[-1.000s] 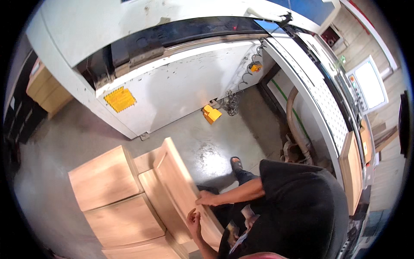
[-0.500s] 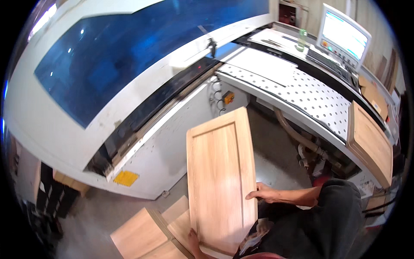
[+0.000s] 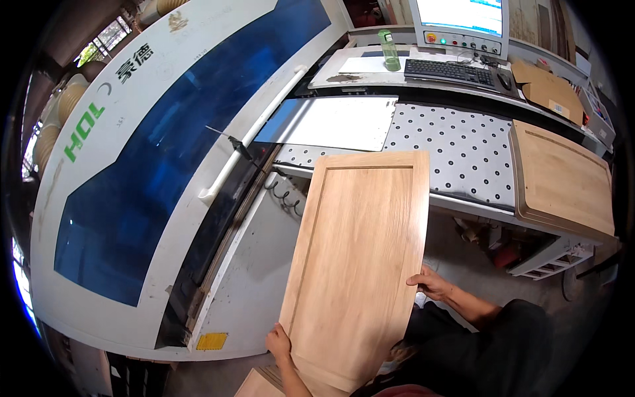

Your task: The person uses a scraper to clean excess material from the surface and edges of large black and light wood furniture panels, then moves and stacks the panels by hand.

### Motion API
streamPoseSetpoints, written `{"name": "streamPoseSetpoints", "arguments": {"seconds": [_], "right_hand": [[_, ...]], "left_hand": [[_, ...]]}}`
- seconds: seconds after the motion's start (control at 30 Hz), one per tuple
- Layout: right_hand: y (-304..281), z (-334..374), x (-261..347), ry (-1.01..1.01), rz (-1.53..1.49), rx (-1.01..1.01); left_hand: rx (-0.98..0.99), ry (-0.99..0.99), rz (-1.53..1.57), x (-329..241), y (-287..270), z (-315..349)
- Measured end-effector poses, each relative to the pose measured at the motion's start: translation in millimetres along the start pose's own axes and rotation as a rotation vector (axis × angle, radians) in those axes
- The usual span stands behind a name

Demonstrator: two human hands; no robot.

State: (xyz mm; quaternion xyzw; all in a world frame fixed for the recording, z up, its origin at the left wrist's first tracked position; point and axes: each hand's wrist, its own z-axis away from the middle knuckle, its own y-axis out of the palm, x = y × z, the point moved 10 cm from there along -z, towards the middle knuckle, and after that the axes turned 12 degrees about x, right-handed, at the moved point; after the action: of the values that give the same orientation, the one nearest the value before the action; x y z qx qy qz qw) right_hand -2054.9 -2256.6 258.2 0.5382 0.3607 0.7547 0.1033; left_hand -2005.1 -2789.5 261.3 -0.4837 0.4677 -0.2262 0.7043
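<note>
A pale wooden cabinet door [image 3: 360, 258] with a recessed middle panel is held up, tilted, between my two hands. My left hand [image 3: 278, 341] is closed on its lower left edge. On the right long edge, my right hand [image 3: 431, 283] grips it, thumb resting on the front face. The door's top end overlaps the front edge of the white dotted work table [image 3: 456, 149]. Below my left hand, part of a stack of similar wooden panels [image 3: 259, 384] shows at the bottom edge.
A large white machine with a blue window [image 3: 159, 178] fills the left. More wooden doors [image 3: 562, 178] lie on the table's right end. A white sheet [image 3: 337, 119] lies on the table. Behind are a green bottle [image 3: 389, 53], a keyboard [image 3: 450, 73], a monitor [image 3: 461, 16] and a cardboard box [image 3: 549, 92].
The door has come up off the lower stack toward the table, both hands still on it. My view has swung, bringing the table and monitor more to the middle.
</note>
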Motion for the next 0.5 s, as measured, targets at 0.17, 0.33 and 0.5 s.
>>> {"name": "streamPoseSetpoints", "arguments": {"seconds": [0.17, 0.33, 0.5], "right_hand": [[-24.7, -32.6, -17.1, -0.024, -0.101, 0.031], [-43.2, -89.1, -18.5, -0.037, -0.133, -0.016], [-68.4, -194.1, -8.3, -0.048, -0.126, -0.037]], "left_hand": [[-0.024, 0.071, 0.0, -25.4, -17.7, -45.8], [0.057, 0.053, -0.037, -42.8, -17.0, -96.0], [0.029, 0.05, -0.07, -43.3, -10.1, -165.6]]}}
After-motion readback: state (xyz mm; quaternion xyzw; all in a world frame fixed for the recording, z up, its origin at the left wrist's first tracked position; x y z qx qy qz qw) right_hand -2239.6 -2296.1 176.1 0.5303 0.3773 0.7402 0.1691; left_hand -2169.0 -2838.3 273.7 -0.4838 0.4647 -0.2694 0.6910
